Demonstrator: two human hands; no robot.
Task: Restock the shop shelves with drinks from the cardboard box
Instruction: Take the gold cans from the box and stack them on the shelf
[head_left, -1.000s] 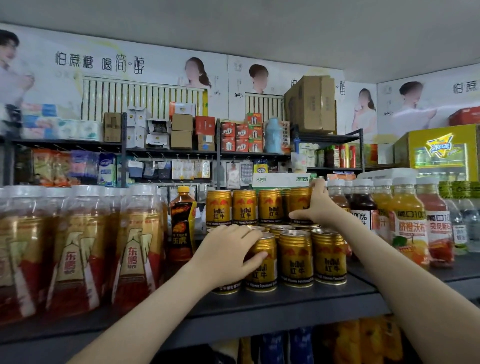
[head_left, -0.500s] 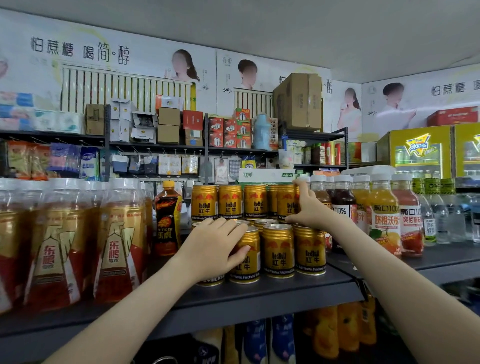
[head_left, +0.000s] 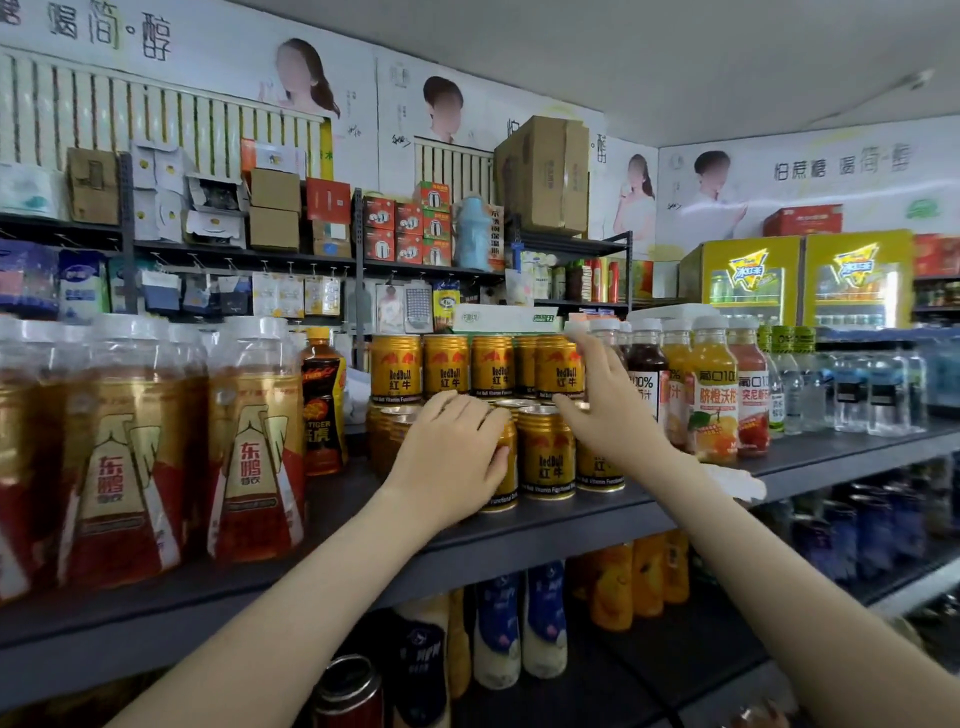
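Left hand (head_left: 451, 457) hides front can (head_left: 506, 467); grip unclear.

The cans (head_left: 545, 452) stood in the middle of the shelf (head_left: 519, 530), with more cans stacked on top behind them. Big bottles (head_left: 254, 447) stood at nine o'clock. Juice bottles (head_left: 714, 389) stood at three o'clock.

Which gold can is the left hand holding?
The left hand holds the front-row gold can at the left end, mostly hidden under the fingers. The can next to it and the stacked upper cans are not in that hand.
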